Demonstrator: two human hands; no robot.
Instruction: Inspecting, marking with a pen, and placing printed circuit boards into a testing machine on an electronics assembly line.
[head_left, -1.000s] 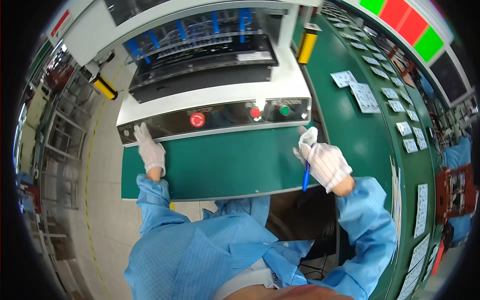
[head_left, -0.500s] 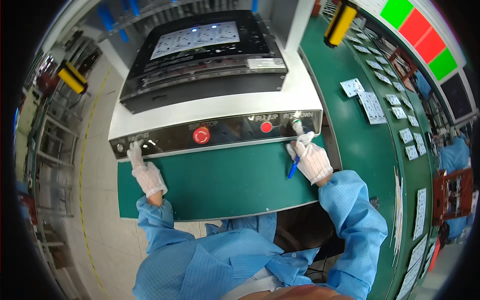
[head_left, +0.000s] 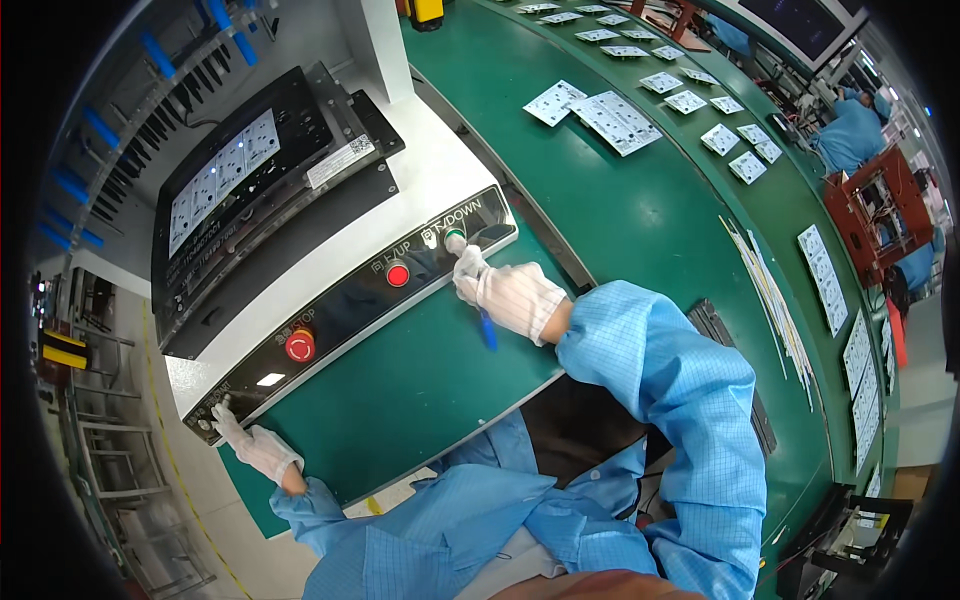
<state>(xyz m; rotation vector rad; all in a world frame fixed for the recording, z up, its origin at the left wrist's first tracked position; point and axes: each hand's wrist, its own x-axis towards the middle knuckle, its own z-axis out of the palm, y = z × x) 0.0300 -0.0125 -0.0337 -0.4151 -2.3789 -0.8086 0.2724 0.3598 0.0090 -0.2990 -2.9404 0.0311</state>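
My right hand (head_left: 516, 298), in a white glove, has a finger at the green button (head_left: 455, 241) on the right end of the black control panel (head_left: 345, 312). A blue pen (head_left: 488, 330) is held in its curled fingers, pointing down. At the panel's left end, my gloved left hand (head_left: 258, 448) reaches a button with its fingers stretched; the fingertips partly cover that spot. Between the hands are a red push button (head_left: 398, 274) and a larger red stop knob (head_left: 300, 345). Behind the panel, a black fixture (head_left: 290, 170) carries a white circuit board panel (head_left: 225, 185).
The machine stands on a green worktop (head_left: 420, 350). To the right, a green bench holds two loose white boards (head_left: 617, 122) and thin strips (head_left: 768, 305). Rows of boards (head_left: 720, 139) lie beyond, beside a brown fixture (head_left: 880, 205). Another person in blue (head_left: 850, 130) is at far right.
My view has swung to the right, so the machine now appears tilted and further left. Both hands stay at their buttons, the pen still in the right one.
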